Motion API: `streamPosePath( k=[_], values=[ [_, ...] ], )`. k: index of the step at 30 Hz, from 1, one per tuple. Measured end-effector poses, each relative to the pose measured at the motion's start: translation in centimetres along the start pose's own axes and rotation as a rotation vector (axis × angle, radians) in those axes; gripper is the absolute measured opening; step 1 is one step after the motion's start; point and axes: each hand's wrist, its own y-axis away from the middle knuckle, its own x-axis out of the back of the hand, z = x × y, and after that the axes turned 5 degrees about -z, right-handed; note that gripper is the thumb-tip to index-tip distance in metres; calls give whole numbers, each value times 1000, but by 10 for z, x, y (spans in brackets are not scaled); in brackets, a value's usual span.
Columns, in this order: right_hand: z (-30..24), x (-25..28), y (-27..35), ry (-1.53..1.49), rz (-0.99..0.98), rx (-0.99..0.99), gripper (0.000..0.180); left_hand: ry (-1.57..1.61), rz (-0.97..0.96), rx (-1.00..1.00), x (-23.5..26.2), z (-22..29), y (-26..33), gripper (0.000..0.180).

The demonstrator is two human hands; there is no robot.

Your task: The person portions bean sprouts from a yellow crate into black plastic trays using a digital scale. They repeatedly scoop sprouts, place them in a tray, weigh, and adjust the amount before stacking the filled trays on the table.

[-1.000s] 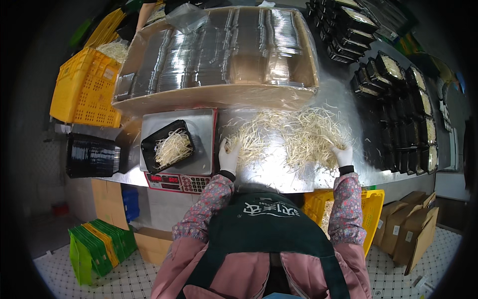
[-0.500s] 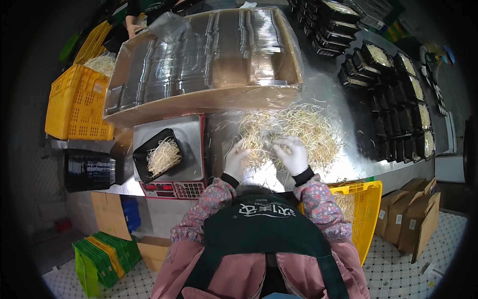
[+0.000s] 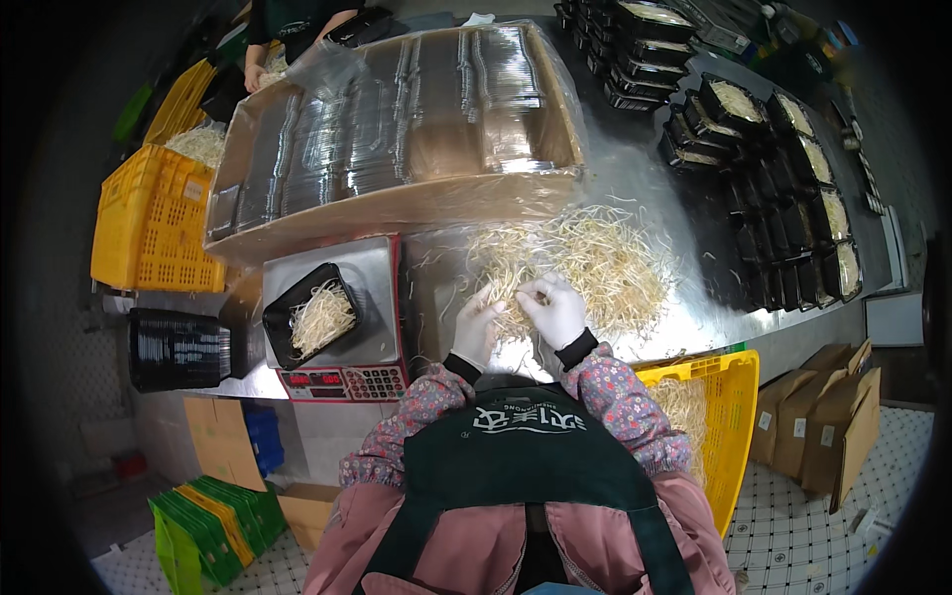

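- Head view: the left hand point(image 3: 477, 327) in a white glove lies at the near left edge of the pile of bean sprouts point(image 3: 575, 263), fingers curled loosely into the strands; whether it has closed on a bunch cannot be told.
- The right hand point(image 3: 555, 309), also gloved in white, is just beside it, fingers bent down around a small tuft of sprouts at the near edge of the pile.
- The pile is spread on the steel table point(image 3: 684, 188), right of the scale point(image 3: 337, 332).
- On the scale sits a black tray point(image 3: 310, 315) partly filled with sprouts.
- Beyond the scale and pile stands a wide cardboard box point(image 3: 397, 203) lined with plastic and full of clear lids.
- At the far right, rows of filled black trays point(image 3: 783, 169) cover the table.
- A yellow crate point(image 3: 149, 223) stands at the left; another yellow crate point(image 3: 729, 416) with sprouts is near right, below the table edge.
- Another person's hand point(image 3: 254, 77) shows at the far left.
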Motion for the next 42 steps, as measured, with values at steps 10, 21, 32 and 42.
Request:
streamPosePath(
  k=[10, 21, 32, 42],
  values=[
    [39, 188, 36, -493, 460, -176, 12, 140, -165, 93, -14, 5, -1, 49],
    [325, 362, 285, 761, 315, -1333, 69, 268, -201, 210, -26, -5, -6, 41],
    [10, 121, 45, -138, 165, 22, 11, 187, -214, 113, -59, -6, 11, 44],
    [-23, 57, 21, 81, 21, -17, 16, 170, -268, 31, -63, -1, 26, 48]
  ],
)
